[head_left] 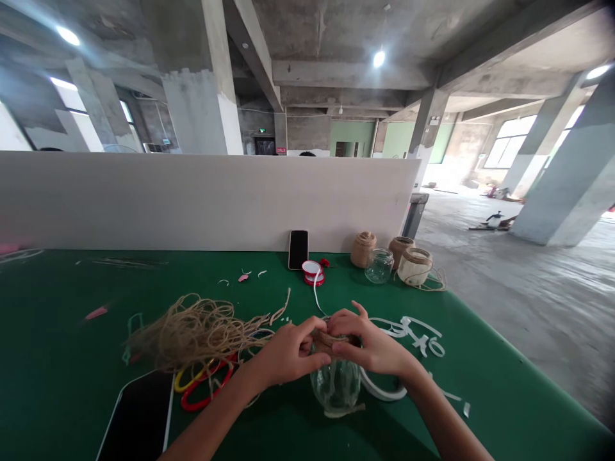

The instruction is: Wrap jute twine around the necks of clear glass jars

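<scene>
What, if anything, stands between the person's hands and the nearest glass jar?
Nothing visible does. The left hand and right hand grip the top of the glass jar, twine wound at its neck under their fingers. The loose twine heap lies apart, to the left.

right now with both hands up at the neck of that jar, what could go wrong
1. The left hand and right hand grip the glass jar only at its neck; a hard tug might tip it on the green table.
2. The jute twine lies in a loose tangle over the coloured rings; pulling more could knot it or drag them.
3. The phone beside the tangle may get snagged too.
</scene>
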### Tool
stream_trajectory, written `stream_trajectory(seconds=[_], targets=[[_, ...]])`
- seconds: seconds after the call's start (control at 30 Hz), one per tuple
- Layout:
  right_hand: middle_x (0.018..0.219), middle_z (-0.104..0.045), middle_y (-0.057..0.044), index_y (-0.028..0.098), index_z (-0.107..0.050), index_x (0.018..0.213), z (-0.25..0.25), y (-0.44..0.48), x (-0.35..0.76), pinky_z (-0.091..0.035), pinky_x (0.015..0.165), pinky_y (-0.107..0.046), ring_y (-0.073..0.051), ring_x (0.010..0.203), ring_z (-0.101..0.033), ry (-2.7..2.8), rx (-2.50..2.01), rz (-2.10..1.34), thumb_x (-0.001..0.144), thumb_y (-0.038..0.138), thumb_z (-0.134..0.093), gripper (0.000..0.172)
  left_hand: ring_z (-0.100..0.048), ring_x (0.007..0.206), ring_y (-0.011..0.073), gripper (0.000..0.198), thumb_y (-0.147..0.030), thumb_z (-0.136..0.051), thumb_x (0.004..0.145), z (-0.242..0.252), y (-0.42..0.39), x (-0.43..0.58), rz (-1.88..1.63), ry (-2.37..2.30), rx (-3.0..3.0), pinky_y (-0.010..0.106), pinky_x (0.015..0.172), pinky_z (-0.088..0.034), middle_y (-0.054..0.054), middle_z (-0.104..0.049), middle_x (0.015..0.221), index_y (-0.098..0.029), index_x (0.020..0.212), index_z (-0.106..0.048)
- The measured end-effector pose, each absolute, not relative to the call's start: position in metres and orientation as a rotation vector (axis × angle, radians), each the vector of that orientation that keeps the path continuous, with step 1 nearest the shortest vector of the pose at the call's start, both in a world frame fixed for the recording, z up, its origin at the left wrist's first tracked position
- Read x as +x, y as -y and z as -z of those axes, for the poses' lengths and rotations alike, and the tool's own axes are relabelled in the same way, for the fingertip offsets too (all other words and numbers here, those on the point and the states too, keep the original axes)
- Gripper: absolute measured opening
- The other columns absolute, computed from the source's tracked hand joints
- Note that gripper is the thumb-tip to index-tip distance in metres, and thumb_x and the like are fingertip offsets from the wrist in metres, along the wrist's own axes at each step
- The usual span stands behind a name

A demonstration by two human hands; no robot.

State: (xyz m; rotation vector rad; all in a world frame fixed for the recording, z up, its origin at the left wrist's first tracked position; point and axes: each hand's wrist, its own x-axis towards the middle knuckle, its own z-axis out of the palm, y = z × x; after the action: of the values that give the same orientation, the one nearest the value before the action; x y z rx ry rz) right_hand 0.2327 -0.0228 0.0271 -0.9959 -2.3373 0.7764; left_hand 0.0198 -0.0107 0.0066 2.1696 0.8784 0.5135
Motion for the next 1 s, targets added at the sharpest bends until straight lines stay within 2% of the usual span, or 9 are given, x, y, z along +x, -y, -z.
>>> stream_trajectory(seconds=[0.1, 0.27, 0.43, 0.8, 1.0], targets=[[0.089, -0.062, -0.002, 0.021, -0.062, 0.084, -0.031, 0.028, 0.229, 0.006, 0.105, -0.052, -0.018, 0.099, -0.052, 2.366, -1.030, -0.699, 0.090, 0.030, -0.046, 0.020, -0.030, 0.047, 0.0086, 0.037, -0.036, -0.055, 0.082, -0.005, 0.012, 0.022, -0.515, -0.899, 2.200, 0.020, 0.046, -0.017, -0.009, -0.030, 0.053, -0.023, 0.114, -0.044], [0.088, -0.061, -0.002, 0.019, -0.060, 0.078, -0.029, 0.024, 0.237, 0.000, 0.106, -0.049, -0.018, 0.098, -0.052, 2.371, -0.997, -0.759, 0.090, 0.032, -0.045, 0.023, -0.031, 0.048, 0.0089, 0.044, -0.032, -0.054, 0.083, -0.002, 0.007, 0.019, -0.540, -0.842, 2.197, 0.020, 0.048, -0.019, -0.009, -0.031, 0.054, -0.023, 0.123, -0.039], [0.090, -0.061, -0.003, 0.019, -0.061, 0.078, -0.026, 0.018, 0.243, -0.003, 0.106, -0.049, -0.020, 0.099, -0.051, 2.341, -0.994, -0.822, 0.090, 0.036, -0.045, 0.026, -0.027, 0.046, 0.0081, 0.038, -0.030, -0.052, 0.083, -0.004, 0.003, 0.012, -0.620, -0.851, 2.215, 0.019, 0.048, -0.020, -0.010, -0.027, 0.053, -0.023, 0.120, -0.042], [0.094, -0.061, -0.003, 0.020, -0.062, 0.081, -0.022, 0.015, 0.245, -0.004, 0.106, -0.048, -0.019, 0.099, -0.052, 2.302, -0.963, -0.881, 0.088, 0.031, -0.049, 0.018, -0.027, 0.046, 0.0080, 0.030, -0.031, -0.052, 0.085, 0.001, -0.002, 0.012, -0.663, -0.887, 2.241, 0.019, 0.048, -0.020, -0.010, -0.025, 0.052, -0.024, 0.113, -0.048], [0.091, -0.062, -0.003, 0.018, -0.061, 0.075, -0.022, 0.014, 0.246, -0.009, 0.105, -0.046, -0.019, 0.100, -0.052, 2.302, -0.903, -0.911, 0.088, 0.032, -0.050, 0.022, -0.028, 0.047, 0.0087, 0.035, -0.036, -0.048, 0.087, 0.008, -0.003, 0.016, -0.645, -0.867, 2.192, 0.020, 0.048, -0.019, -0.009, -0.027, 0.053, -0.023, 0.120, -0.045]])
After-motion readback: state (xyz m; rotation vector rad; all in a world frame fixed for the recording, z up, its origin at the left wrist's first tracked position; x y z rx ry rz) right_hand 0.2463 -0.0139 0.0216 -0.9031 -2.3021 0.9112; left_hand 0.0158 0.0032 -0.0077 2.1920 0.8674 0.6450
